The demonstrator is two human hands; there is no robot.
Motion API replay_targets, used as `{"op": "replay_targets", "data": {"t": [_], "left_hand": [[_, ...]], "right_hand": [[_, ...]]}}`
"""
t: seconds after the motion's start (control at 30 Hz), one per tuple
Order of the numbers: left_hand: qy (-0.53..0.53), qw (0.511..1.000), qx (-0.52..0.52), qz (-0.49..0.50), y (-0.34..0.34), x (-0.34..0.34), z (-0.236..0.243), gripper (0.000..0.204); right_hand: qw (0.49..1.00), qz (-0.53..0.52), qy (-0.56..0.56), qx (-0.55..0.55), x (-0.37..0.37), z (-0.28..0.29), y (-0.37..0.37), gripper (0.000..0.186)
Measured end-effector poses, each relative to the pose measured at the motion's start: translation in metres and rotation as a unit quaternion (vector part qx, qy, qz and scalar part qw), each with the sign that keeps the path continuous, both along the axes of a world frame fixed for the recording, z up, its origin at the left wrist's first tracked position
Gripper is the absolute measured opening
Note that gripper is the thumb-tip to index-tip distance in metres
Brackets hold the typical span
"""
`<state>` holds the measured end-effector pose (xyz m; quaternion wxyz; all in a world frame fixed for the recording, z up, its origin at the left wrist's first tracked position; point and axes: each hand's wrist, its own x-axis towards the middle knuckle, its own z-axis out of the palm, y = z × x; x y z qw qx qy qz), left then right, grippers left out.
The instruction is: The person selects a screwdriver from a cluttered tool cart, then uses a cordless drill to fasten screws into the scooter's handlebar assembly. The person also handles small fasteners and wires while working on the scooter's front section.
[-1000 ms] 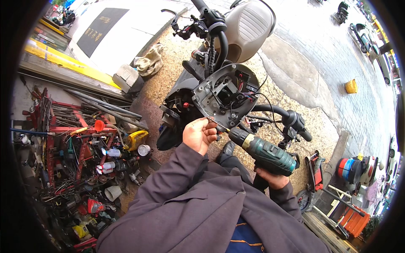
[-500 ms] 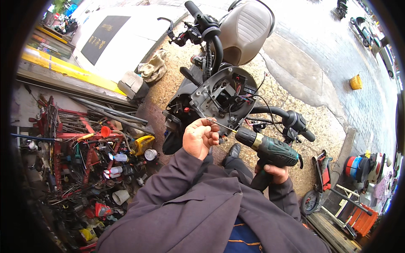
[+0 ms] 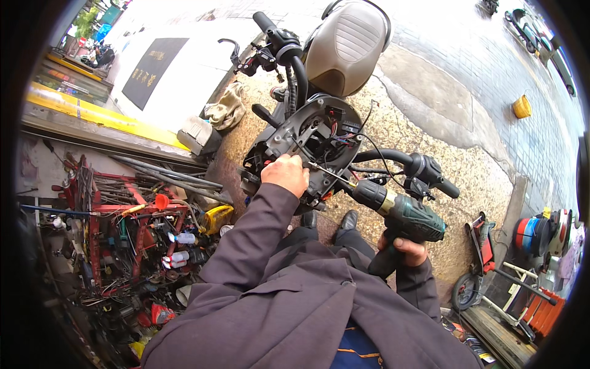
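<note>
The handle of a green and black cordless drill (image 3: 415,216) is in the grip of my right hand (image 3: 409,249). A long thin bit (image 3: 332,174) runs from its chuck up and left to the opened front housing (image 3: 319,132) of a two-wheeler. My left hand (image 3: 286,174) is closed at the near left edge of that housing, close to the bit's tip. Its fingers are bent down out of sight, so what they hold is hidden. Loose wires and connectors (image 3: 338,126) show inside the housing. Handlebar grips (image 3: 444,184) stick out on both sides.
A padded seat (image 3: 347,46) lies beyond the handlebars. At left stands a red rack (image 3: 95,237) crowded with tools, bottles and an orange funnel (image 3: 161,202). A small scooter (image 3: 479,255) stands at right. A yellow bucket (image 3: 521,107) is farther off on the paving.
My left hand has turned over and moved up from the bit's tip to the housing, its fingers now hidden. The drill has shifted slightly right and down in view.
</note>
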<state>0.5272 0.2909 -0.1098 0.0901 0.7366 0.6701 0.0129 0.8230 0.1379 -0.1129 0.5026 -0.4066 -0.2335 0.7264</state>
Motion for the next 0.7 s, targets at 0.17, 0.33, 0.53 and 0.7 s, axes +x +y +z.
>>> {"op": "replay_targets", "data": {"t": [0.17,0.33,0.53,0.7], "left_hand": [[0.034,0.999,-0.018,0.014,0.006,0.010,0.000,0.027],[-0.178,0.983,0.005,0.040,0.003,0.000,-0.001,0.021],[-0.772,0.583,-0.232,0.102,-0.005,-0.031,0.014,0.008],[-0.810,0.525,-0.252,0.067,-0.009,-0.035,0.019,0.008]], "right_hand": [[1.000,0.008,-0.021,0.011,0.004,0.005,-0.002,0.060],[1.000,0.008,-0.027,0.011,0.006,0.006,-0.004,0.059],[0.999,0.011,-0.031,0.004,0.004,0.008,-0.006,0.058],[0.997,0.004,-0.071,0.011,-0.002,0.009,-0.006,0.062]]}}
